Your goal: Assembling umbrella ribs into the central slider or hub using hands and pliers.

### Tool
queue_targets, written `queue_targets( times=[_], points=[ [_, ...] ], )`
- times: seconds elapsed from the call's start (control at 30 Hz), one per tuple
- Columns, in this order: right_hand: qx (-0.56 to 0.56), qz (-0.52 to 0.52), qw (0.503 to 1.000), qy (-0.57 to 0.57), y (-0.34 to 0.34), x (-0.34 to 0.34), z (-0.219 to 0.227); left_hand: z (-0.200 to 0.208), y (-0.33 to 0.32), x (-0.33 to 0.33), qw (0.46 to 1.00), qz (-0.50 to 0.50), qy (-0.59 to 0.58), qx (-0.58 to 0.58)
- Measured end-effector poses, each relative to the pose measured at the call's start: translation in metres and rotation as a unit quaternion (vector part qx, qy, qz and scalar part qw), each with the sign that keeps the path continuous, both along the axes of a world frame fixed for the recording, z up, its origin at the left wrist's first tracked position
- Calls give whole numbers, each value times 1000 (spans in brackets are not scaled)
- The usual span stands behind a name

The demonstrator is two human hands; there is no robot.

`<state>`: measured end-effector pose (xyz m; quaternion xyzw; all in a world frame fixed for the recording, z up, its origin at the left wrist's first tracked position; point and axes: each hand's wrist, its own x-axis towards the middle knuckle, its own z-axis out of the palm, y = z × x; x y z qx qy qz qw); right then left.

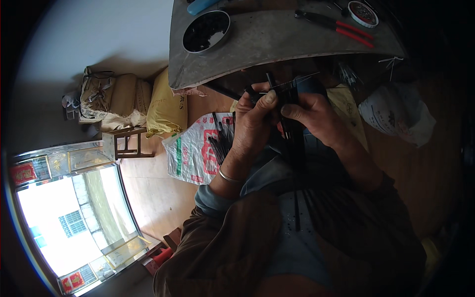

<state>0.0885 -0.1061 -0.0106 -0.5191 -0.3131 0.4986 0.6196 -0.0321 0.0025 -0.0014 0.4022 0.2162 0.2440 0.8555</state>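
My right hand (316, 116) is closed round a bundle of thin black rods (293, 131). Their lower lengths fan out down over my lap. Beside it, my left hand (256, 111) is closed, thumb pressed forward, on a short dark piece (253, 94) whose kind I cannot make out. A black rod end (270, 79) stands up between the hands. Fine pale wires or needles (304, 79) stick out to the right above the fingers. More black rods (222, 133) lie on a white plastic sack (195, 148) left of my left forearm.
Ahead is a grey table (267, 37) with a curved near edge. On it are a round dish of black bits (207, 32), red-handled pliers (341, 30) and a small round tin (363, 14). Full sacks (168, 101) and a wooden stool (129, 141) stand left; a white bag (396, 114) lies right.
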Motion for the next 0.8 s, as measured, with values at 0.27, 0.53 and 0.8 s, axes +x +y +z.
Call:
queue_targets(
  times=[0.27, 0.53, 0.8],
  points=[
    [-7, 23, 999, 23, 1, 2, -9, -4, 3, -2, 998, -28, -33, -33],
    [-42, 43, 998, 13, -2, 1, -17, 0, -5, -2, 998, -17, -32, -46],
    [-39, 9, 999, 17, 1, -1, -5, 0, -1, -1, 999, -11, 10, -50]
  ],
)
